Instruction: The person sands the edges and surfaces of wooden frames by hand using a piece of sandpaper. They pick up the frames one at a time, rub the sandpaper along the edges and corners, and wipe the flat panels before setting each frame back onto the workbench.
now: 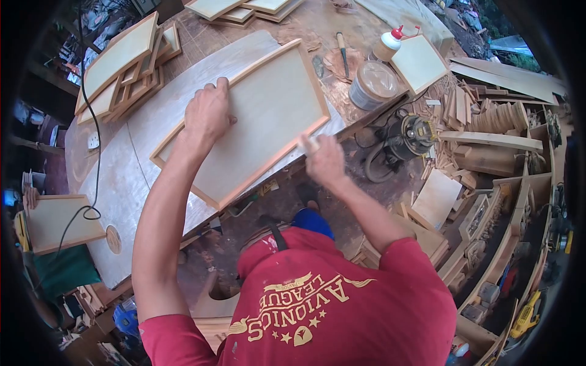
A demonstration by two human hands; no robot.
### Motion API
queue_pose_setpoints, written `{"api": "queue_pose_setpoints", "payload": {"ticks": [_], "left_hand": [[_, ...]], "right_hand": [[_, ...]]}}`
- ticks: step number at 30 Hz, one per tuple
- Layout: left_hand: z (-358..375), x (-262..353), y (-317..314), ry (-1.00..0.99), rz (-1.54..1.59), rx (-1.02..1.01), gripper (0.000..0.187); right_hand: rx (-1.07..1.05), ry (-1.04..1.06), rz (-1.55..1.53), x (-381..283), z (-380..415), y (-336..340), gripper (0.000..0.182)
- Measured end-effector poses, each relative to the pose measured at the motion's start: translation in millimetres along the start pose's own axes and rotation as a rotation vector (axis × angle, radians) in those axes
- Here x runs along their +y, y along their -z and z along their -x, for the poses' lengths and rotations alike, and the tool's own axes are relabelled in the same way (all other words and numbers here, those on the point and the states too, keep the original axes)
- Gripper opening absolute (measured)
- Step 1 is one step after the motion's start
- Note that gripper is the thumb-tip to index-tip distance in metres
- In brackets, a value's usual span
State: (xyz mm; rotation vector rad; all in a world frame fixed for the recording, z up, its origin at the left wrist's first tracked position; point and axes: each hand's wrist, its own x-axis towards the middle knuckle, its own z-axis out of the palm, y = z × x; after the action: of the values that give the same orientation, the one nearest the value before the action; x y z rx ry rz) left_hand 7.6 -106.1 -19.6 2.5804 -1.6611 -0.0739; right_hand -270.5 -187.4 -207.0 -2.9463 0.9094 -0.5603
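Note:
A shallow wooden tray, with a pale panel and a raised light-wood rim, lies slanted on the workbench. My left hand is closed over its far long rim, bracing it. At the near long rim, my right hand is closed and smeared by motion. A small pale piece shows at its fingers against the rim; I cannot make out what it is. Beyond the tray's right end lie a chisel-like tool with a wooden handle, a clear lidded tub and a glue bottle with a red cap.
Similar trays are stacked at the back left and far edge. Another tray lies by the glue bottle. A black cable hangs at left. Below the bench's right edge stand a power tool and wood offcuts.

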Motion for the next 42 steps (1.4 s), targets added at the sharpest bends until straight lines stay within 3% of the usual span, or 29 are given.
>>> {"api": "queue_pose_setpoints", "payload": {"ticks": [2,4,7,11,15,18,19,23,26,28,33,36,37,42], "left_hand": [[2,1,0,-0.003,-0.008,0.012,0.063],[3,1,-1,-0.012,-0.017,0.035,0.064],[1,2,0,0.003,-0.018,0.005,0.063],[5,5,-1,-0.005,-0.016,0.017,0.063],[7,4,3,0.024,-0.01,-0.001,0.063],[2,4,3,0.008,-0.02,0.004,0.063],[3,3,0,0.007,-0.017,0.011,0.063],[4,4,1,0.012,-0.013,0.003,0.064],[2,5,2,0.004,-0.025,-0.002,0.064],[5,6,3,0.006,-0.021,0.009,0.065],[3,5,1,0.009,-0.018,0.009,0.066],[5,4,1,-0.008,0.0,0.017,0.067],[7,3,1,-0.013,0.01,0.024,0.067],[2,2,0,0.008,-0.005,0.02,0.065]], "right_hand": [[-0.045,-0.157,0.019,28,-17,8,0.055],[-0.002,-0.199,-0.016,12,-12,1,0.055],[-0.023,-0.074,-0.165,-24,3,2,0.056],[-0.107,-0.23,-0.148,16,-17,22,0.056],[-0.029,-0.159,-0.226,-28,3,1,0.054],[-0.06,-0.119,-0.069,15,-8,10,0.058],[-0.094,-0.195,-0.075,27,-15,11,0.059],[-0.052,-0.115,-0.182,-18,3,-2,0.054],[-0.174,-0.119,-0.067,5,-7,16,0.055],[-0.154,-0.239,-0.02,31,-22,20,0.055],[-0.117,-0.062,-0.147,-23,0,10,0.06],[-0.153,-0.165,0.009,24,-15,14,0.063],[-0.134,-0.219,-0.068,37,-20,16,0.063],[-0.112,-0.132,-0.165,-14,0,4,0.059]]}}
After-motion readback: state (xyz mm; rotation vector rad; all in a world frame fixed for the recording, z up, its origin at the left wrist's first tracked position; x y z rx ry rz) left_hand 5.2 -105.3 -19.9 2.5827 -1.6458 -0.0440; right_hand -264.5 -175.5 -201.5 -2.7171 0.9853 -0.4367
